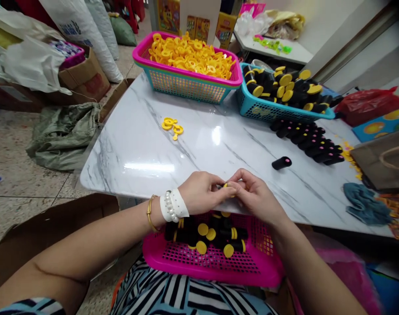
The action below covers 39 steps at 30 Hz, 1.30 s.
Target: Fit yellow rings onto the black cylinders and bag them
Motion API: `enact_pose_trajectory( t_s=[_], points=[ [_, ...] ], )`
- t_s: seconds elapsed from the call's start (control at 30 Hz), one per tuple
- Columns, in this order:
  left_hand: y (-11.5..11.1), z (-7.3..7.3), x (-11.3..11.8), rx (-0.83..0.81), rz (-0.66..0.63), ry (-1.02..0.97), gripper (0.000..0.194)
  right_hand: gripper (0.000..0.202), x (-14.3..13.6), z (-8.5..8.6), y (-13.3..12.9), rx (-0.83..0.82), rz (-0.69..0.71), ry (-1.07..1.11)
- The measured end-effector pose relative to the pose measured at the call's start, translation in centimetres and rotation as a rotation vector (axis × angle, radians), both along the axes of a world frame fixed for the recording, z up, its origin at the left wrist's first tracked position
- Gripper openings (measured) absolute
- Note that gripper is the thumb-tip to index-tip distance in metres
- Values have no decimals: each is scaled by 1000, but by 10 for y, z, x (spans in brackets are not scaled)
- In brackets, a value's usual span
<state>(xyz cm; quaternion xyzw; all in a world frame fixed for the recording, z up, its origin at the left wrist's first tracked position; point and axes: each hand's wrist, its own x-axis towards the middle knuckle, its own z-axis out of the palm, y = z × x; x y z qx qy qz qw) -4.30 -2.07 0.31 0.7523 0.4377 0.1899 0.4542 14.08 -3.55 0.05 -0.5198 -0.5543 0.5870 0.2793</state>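
My left hand [204, 191] and my right hand [255, 194] meet at the table's near edge. Between their fingertips is a small yellow piece [225, 185], mostly covered by the fingers, with something dark beside it. Below them a pink basket [212, 272] rests at my lap, holding black cylinders with yellow caps [202, 247]. A few loose yellow rings [168, 124] lie on the white marbled table [137, 144]. One black cylinder [281, 163] lies alone to the right of my hands.
At the table's back stand a pink-rimmed basket [142, 61] of yellow rings and a blue basket [268, 111] of yellow-capped black cylinders. Rows of black cylinders [311, 141] lie at right, near a teal cloth [365, 204] and a brown bag [383, 159]. Cardboard boxes stand at left.
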Motion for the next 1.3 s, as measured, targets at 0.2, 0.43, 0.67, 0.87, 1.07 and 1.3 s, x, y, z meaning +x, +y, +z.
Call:
enact_pose_trajectory(
  t_s=[0.2,0.43,0.67,0.87,1.07,1.3],
  points=[
    [-2,1,2,-214,40,-86,42,28,8,4,2,-91,81,51],
    [-18,-5,8,-64,88,-96,35,28,2,-3,-1,-21,2,59],
    [-27,-15,13,254,154,-99,25,28,15,-7,-6,14,-77,130],
    [-19,-17,11,177,150,-145,22,24,53,-9,-11,-79,22,293],
    [-22,-15,16,217,136,-38,16,28,47,2,-3,-45,108,196],
    [-37,-26,28,360,201,214,29,17,13,7,0,-76,9,62]
  ],
)
